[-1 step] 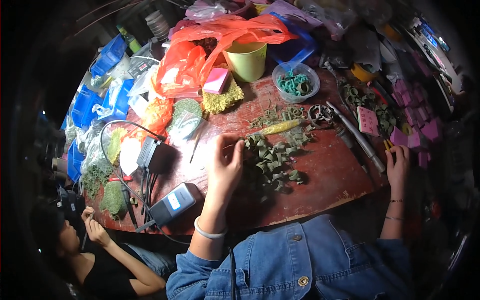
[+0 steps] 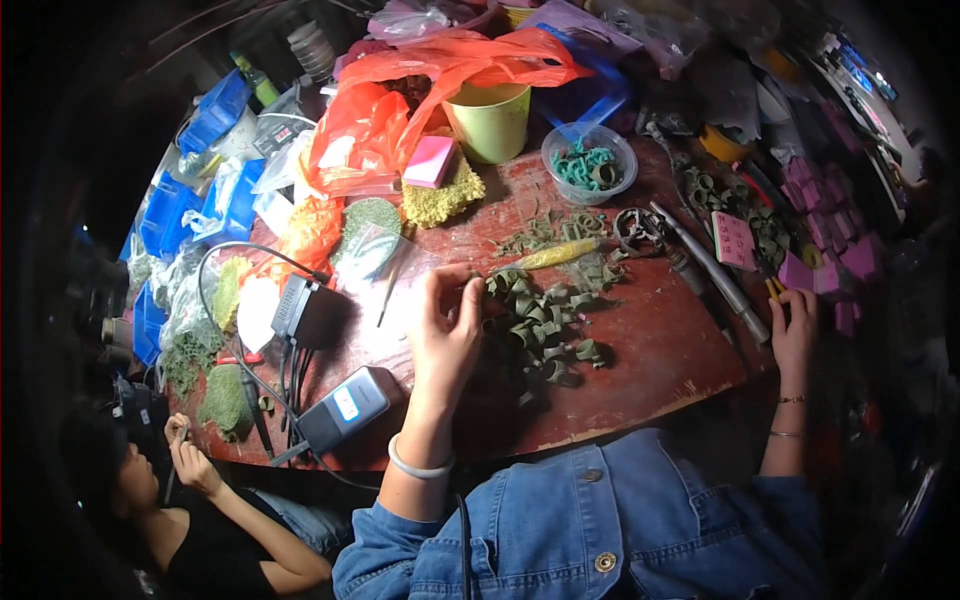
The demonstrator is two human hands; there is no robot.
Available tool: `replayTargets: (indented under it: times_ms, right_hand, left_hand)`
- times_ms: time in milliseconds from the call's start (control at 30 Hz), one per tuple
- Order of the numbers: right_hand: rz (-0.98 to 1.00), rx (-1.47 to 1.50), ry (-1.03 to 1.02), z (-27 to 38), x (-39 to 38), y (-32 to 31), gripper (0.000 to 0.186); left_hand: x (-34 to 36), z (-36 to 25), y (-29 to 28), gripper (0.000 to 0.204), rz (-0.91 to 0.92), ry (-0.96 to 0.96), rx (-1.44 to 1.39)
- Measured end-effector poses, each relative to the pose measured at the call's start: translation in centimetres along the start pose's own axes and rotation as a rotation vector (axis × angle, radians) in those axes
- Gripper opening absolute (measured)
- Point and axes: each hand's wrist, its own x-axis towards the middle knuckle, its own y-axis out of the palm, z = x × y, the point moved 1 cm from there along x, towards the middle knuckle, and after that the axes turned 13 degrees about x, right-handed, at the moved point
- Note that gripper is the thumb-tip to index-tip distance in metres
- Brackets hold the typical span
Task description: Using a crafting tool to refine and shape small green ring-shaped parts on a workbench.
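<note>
My left hand point(image 2: 446, 325) is raised over the table with its fingers curled and the thumb tip near the index finger; what they hold, if anything, does not show. Just right of it lies a heap of dull green ring-shaped wax pieces point(image 2: 545, 325). At the right table edge my right hand point(image 2: 794, 325) is closed round a small tool with yellow handles point(image 2: 775, 289); its working end is hidden. A grey metal handpiece point(image 2: 712, 270) and a dark pen-shaped tool point(image 2: 702, 295) lie left of that hand.
Beyond the heap are a yellow tool point(image 2: 553, 256), a clear tub of teal pieces point(image 2: 590, 165), a pale green cup point(image 2: 488, 122) and red plastic bags point(image 2: 350, 140). A grey box with cables point(image 2: 345, 408) sits left. Pink blocks point(image 2: 825, 215) line the right. A co-worker point(image 2: 235, 510) sits lower left.
Both my hands stay almost in place, with the left fingers shifted very slightly. The whole view has drifted a touch to the left.
</note>
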Motion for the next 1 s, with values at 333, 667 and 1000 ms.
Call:
replayTargets:
  times_ms: [333, 667, 1000]
  right_hand:
    - [-0.144, -0.027, 0.002, 0.1, -0.9, 1.6, 0.018]
    - [-0.143, -0.021, 0.020, 0.0, -0.9, 1.7, 0.022]
    - [-0.108, -0.029, 0.091, -0.6, -1.0, 1.8, 0.024]
  left_hand:
    - [-0.1, -0.2, 0.0, 0.015, -0.135, 0.278, -0.036]
    - [-0.4, -1.3, -0.5, 0.024, 0.067, 0.092, -0.430]
    - [-0.5, -0.7, -0.5, 0.015, 0.171, -0.069, -0.709]
